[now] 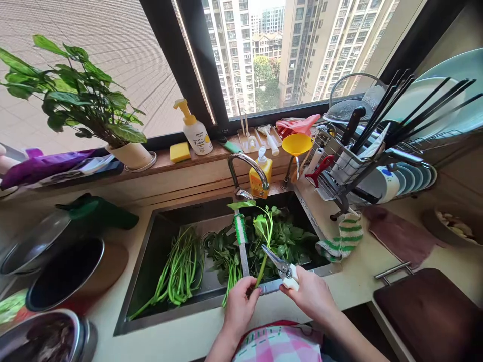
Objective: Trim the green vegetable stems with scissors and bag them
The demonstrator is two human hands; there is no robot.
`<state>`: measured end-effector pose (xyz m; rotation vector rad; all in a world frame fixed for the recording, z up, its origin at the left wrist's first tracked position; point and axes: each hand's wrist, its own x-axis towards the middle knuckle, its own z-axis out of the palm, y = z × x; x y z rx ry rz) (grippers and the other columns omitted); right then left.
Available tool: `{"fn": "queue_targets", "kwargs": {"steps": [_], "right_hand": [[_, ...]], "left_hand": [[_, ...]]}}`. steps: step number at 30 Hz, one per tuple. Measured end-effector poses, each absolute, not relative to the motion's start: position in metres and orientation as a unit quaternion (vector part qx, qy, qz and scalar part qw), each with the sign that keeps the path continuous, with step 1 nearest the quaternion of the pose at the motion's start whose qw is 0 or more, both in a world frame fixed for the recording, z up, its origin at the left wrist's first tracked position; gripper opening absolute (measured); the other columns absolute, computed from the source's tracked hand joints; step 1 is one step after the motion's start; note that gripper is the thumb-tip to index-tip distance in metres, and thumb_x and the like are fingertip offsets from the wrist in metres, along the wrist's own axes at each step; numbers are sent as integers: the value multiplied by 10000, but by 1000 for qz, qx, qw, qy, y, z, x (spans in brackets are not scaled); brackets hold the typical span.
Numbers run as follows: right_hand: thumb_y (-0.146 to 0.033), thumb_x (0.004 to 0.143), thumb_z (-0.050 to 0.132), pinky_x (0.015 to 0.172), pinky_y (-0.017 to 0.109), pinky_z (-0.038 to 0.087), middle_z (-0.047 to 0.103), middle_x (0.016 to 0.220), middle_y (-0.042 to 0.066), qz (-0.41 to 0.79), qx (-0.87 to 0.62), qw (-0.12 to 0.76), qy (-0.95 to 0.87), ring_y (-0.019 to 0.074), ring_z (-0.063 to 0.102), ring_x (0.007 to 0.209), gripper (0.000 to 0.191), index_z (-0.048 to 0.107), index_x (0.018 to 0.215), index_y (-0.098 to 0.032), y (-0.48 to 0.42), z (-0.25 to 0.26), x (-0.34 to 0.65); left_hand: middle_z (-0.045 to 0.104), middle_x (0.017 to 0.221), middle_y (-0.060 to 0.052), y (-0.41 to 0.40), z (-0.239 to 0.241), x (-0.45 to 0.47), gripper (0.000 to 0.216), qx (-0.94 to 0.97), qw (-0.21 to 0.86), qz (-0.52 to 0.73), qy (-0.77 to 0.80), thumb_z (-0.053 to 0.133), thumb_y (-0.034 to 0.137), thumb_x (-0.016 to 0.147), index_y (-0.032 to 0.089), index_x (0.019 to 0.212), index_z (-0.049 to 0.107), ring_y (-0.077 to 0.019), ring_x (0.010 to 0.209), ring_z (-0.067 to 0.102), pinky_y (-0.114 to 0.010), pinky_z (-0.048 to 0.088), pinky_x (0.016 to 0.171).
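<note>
In the head view, the left hand (pixel 240 304) pinches a green stalk (pixel 261 270) above the near edge of the sink (pixel 217 221), its leaves pointing toward the faucet (pixel 242 192) at the far edge. The right hand (pixel 311 294) grips white-handled shears (pixel 281 265), blades at the stalk. Bare stems (pixel 181 274) lie along the sink's left side; dark leafy greens (pixel 296 241) crowd its right side.

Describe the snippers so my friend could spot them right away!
Find the big sink holding leafy greens. By its front edge, the person's right hand grips the snippers, close to the left hand holding a green stem. Unlike the greens around, they have pointed silver blades and white handles.
</note>
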<state>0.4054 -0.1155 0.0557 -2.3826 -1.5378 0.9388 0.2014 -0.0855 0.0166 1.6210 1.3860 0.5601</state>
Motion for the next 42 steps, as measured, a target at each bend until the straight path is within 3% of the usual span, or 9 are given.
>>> {"fn": "queue_targets", "kwargs": {"steps": [3, 7, 13, 34, 42], "right_hand": [[-453, 675, 670, 511, 255, 281, 650, 678, 37, 412, -768, 151, -466, 180, 561, 606, 294, 506, 663, -210, -124, 42, 411], [-569, 664, 630, 381, 217, 248, 451, 452, -67, 655, -626, 297, -303, 79, 350, 360, 403, 437, 655, -215, -135, 24, 415], [-566, 698, 624, 339, 190, 363, 447, 442, -67, 814, -467, 331, -99, 53, 360, 324, 409, 553, 697, -163, -131, 21, 417], [-535, 744, 613, 344, 181, 434, 477, 445, -55, 845, -404, 344, -67, 49, 398, 326, 402, 611, 711, -135, -116, 31, 410], [-605, 643, 674, 277, 164, 361, 432, 380, -82, 835, -427, 326, -118, 39, 329, 281, 465, 566, 651, -153, -112, 25, 404]], "left_hand": [[648, 755, -38, -87, 14, 201, 147, 643, 473, 228, 557, 595, 308, 763, 180, 777, 666, -186, 709, 580, -266, 444, 661], [655, 742, -46, -86, 11, 196, 266, 576, 544, 253, 556, 614, 404, 752, 162, 832, 691, -168, 637, 566, -254, 455, 593], [605, 634, -20, -80, 14, 184, 396, 490, 629, 263, 544, 659, 506, 708, 132, 828, 707, -125, 556, 534, -231, 435, 551], [592, 586, -13, -80, 24, 180, 486, 392, 674, 279, 560, 749, 552, 588, 117, 803, 722, -85, 484, 491, -196, 391, 476], [648, 624, -37, -79, 18, 169, 518, 450, 610, 297, 581, 736, 585, 566, 135, 823, 746, -132, 531, 544, -237, 477, 527]]}}
